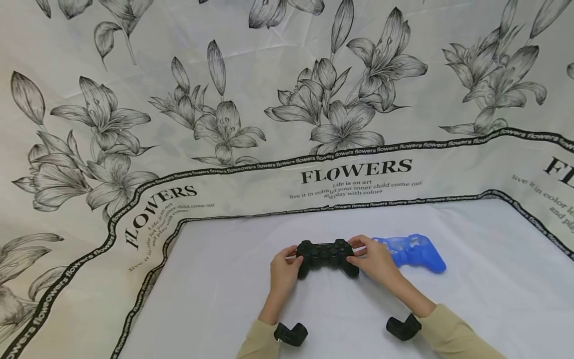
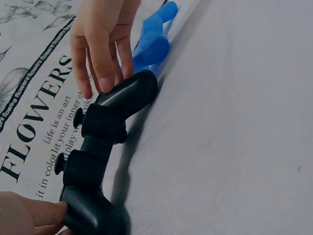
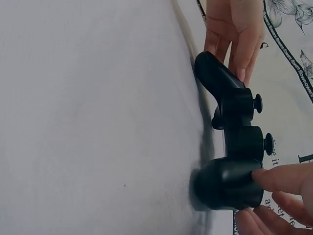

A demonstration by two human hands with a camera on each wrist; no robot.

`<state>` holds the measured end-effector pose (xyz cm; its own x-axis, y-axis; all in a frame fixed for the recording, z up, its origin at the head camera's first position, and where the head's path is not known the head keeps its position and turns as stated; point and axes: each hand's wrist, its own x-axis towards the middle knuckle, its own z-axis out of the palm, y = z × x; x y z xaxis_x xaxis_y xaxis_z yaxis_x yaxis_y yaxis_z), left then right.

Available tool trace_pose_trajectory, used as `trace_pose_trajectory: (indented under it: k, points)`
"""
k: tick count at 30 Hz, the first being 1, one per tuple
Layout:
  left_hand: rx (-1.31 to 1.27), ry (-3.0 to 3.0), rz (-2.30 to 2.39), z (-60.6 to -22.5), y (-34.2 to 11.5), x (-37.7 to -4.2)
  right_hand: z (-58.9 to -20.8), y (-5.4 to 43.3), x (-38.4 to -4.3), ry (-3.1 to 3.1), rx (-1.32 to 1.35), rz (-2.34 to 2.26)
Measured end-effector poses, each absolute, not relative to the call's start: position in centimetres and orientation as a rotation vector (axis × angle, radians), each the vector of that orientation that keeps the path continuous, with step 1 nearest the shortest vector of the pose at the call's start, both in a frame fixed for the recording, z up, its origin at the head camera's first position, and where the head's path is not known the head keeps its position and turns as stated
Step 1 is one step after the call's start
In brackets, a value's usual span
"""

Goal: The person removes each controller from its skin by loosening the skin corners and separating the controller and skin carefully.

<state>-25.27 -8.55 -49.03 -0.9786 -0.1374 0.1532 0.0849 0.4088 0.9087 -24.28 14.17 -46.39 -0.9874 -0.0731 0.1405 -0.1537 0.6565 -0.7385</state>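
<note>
A black game controller point(image 1: 326, 253), with two thumbsticks, is held level between both hands, close over the white cloth. My left hand point(image 1: 284, 271) pinches its left side, thumb toward me and fingers behind. On the opposite side, my right hand point(image 1: 374, 258) pinches the controller between thumb and fingers, as the right wrist view also shows, with the thumb point(image 3: 279, 178) on the grip. Just beyond the right hand lies a blue controller-shaped cover point(image 1: 419, 253) with openings in its face; the hand hides its left part. Shadow shows beneath the controller point(image 2: 98, 161) in the left wrist view.
White cloth point(image 1: 215, 289) covers the table surface. Behind and at the sides rises a flower-printed fabric point(image 1: 251, 194) with black lettered bands. A black strapped device point(image 1: 291, 334) sits on the left wrist, another black device point(image 1: 403, 327) on the right.
</note>
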Motion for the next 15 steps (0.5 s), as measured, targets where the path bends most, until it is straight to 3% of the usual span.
trace_pose_trajectory:
  k: [6, 15]
  points:
    - [-0.177, -2.475, -1.533, -48.7, -9.5, -24.9, -46.5, 15.3, -23.9, -2.775, 0.345, 1.151]
    - [-0.337, -2.570, -0.940, -47.8, -13.6, -24.8, -46.3, 19.6, -22.9, -2.536, 0.604, 0.825]
